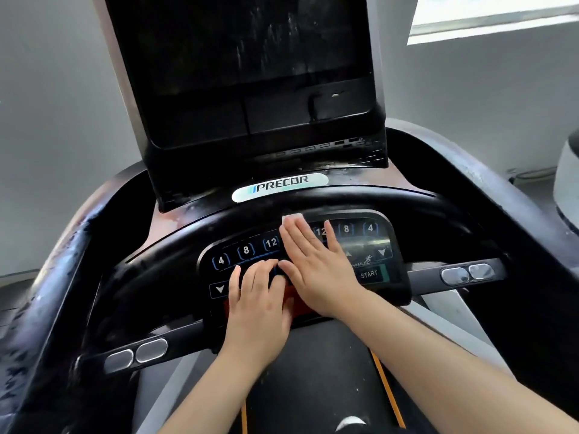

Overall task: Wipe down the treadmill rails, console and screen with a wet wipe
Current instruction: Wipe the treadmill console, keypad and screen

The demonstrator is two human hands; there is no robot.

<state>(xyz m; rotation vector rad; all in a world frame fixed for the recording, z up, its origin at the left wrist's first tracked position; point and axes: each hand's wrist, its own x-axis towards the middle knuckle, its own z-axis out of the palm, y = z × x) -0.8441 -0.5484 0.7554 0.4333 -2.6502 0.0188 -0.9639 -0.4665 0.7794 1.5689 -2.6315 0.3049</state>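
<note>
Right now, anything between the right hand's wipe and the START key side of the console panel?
Nothing visible. The right hand presses the wipe flat on the console panel, and the stretch rightward to the START key is bare. The left hand rests on the other side, over the red area, out of that path.

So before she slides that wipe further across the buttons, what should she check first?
1. Wet wipe under the right hand: ok, flat fingers press it down.
2. Left hand steady on the console: ok.
3. START button clear of fingers: ok.
4. Red bar under the palms not pressed: cannot tell.
5. Screen clean: not ok, streaked.
</note>
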